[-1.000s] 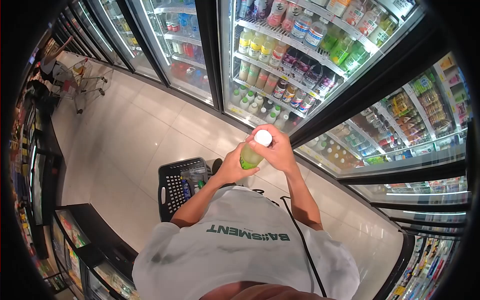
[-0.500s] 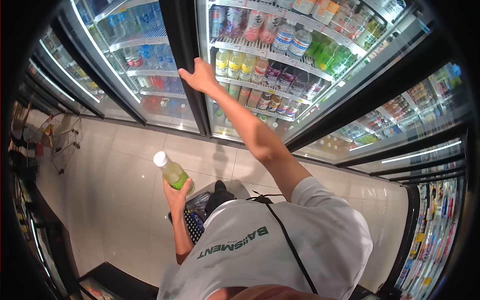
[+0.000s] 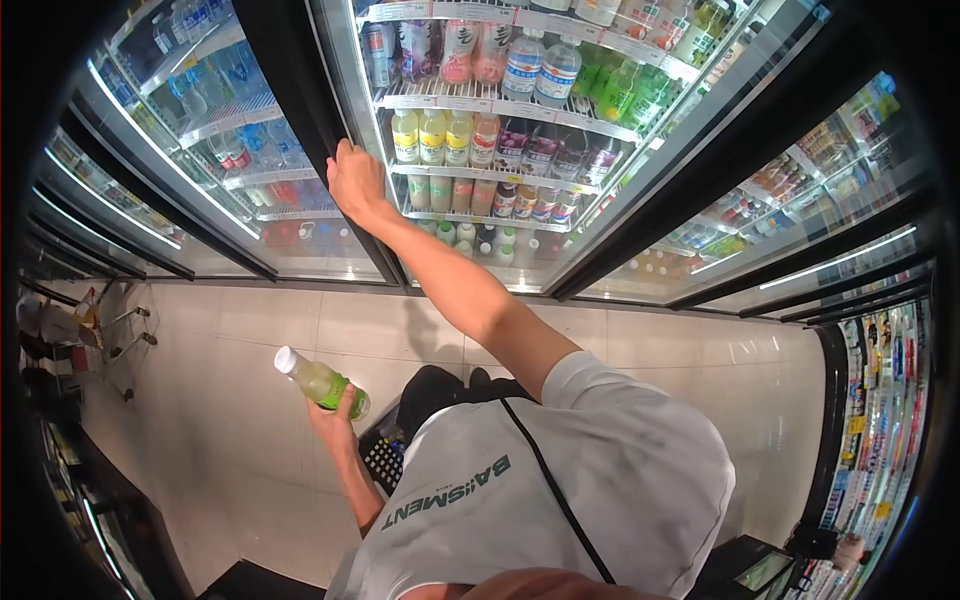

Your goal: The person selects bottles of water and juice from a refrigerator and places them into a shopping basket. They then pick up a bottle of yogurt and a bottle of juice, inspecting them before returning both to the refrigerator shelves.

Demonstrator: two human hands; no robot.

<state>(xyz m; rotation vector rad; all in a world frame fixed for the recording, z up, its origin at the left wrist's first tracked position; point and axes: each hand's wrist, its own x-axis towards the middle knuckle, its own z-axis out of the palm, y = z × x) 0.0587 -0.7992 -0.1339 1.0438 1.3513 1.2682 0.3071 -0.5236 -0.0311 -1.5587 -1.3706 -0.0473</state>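
My left hand [image 3: 334,422] is wrapped round a drink bottle [image 3: 312,374] with a white cap, pale yellowish contents and a green label. The bottle is tilted, its cap toward the upper left, above the floor. My right arm reaches across to a glass-door drinks cooler. There, my right hand [image 3: 358,185] is closed at the dark frame of the cooler door [image 3: 295,85]; its fingertips are partly hidden. Behind the glass, shelves hold yellow-labelled bottles [image 3: 431,137], blue-and-white-labelled bottles [image 3: 540,68] and green bottles [image 3: 622,90].
Beside my legs a dark perforated shopping basket [image 3: 382,462] is partly covered by my shirt. More cooler doors run left and right. A shopping cart [image 3: 125,340] stands at the far left on the tiled floor [image 3: 240,440]. Stocked shelves [image 3: 880,420] line the right side.
My right hand has shifted down and left in view, its fingers now curled in. The bottle in my left hand has moved left and down and tilts more. My view has shifted too.
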